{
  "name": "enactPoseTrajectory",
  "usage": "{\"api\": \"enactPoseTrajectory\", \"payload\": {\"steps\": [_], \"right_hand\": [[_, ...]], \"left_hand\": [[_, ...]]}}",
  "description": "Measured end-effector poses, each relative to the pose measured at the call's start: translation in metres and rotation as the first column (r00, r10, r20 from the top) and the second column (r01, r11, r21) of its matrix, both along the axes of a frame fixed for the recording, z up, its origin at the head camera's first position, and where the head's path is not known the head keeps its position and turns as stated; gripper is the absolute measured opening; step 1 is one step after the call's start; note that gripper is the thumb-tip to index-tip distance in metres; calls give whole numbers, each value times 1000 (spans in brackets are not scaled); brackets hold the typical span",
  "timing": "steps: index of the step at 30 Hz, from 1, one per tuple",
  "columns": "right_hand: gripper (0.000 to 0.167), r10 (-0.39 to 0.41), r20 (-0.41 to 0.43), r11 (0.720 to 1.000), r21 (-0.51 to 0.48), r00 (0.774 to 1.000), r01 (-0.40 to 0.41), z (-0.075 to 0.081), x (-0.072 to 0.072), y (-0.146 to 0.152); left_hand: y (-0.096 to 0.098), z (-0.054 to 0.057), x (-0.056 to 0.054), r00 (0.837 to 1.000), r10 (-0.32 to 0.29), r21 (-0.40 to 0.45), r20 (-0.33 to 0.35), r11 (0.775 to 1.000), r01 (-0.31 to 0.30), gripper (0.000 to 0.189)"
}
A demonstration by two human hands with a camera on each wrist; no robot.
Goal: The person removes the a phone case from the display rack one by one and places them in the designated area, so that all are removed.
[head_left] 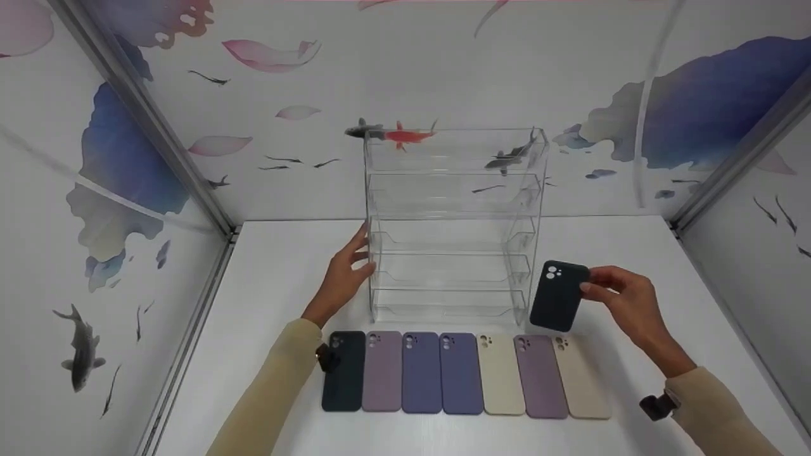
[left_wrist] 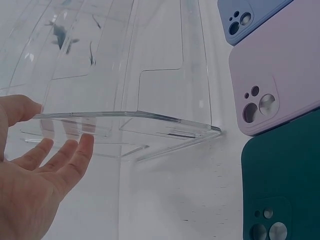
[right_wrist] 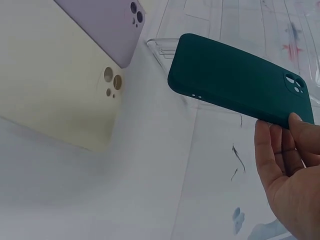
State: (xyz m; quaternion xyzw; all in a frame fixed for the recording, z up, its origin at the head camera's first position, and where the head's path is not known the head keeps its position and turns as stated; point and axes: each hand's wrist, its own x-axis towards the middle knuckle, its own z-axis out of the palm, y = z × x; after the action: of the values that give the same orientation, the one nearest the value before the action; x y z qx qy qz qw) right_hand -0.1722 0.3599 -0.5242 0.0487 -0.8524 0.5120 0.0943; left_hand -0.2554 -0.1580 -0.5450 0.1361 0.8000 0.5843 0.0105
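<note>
A clear plastic rack [head_left: 453,269] with several tiers stands at the back of the table. My left hand [head_left: 345,275] holds its left side, thumb at the front edge and fingertips against the outer face of the panel [left_wrist: 125,115]. To the right of the rack, my right hand [head_left: 624,294] pinches a dark green phone case [head_left: 559,297] by its long edge, thumb on one face and fingers behind. The case is raised and slightly tilted, its camera cutouts at the top. In the right wrist view, the green case [right_wrist: 235,77] overlaps the rack.
Several phone cases lie side by side before the rack: dark green [head_left: 344,373], light purple [head_left: 382,373], two blue-violet, cream [head_left: 502,377], mauve [head_left: 542,380] and beige [head_left: 583,380]. White panels [head_left: 443,69] printed with fish and petals enclose the white table [head_left: 272,253].
</note>
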Motion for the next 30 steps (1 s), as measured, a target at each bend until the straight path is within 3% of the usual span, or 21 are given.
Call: {"api": "enactPoseTrajectory", "payload": {"steps": [17, 30], "right_hand": [[30, 28, 101, 999, -23, 995, -26, -26, -19, 35], [36, 76, 174, 995, -75, 982, -64, -29, -33, 49]], "left_hand": [[-1, -1, -1, 1000, 11, 17, 6, 1000, -11, 85], [0, -1, 1, 1000, 3, 13, 11, 1000, -3, 86]]}}
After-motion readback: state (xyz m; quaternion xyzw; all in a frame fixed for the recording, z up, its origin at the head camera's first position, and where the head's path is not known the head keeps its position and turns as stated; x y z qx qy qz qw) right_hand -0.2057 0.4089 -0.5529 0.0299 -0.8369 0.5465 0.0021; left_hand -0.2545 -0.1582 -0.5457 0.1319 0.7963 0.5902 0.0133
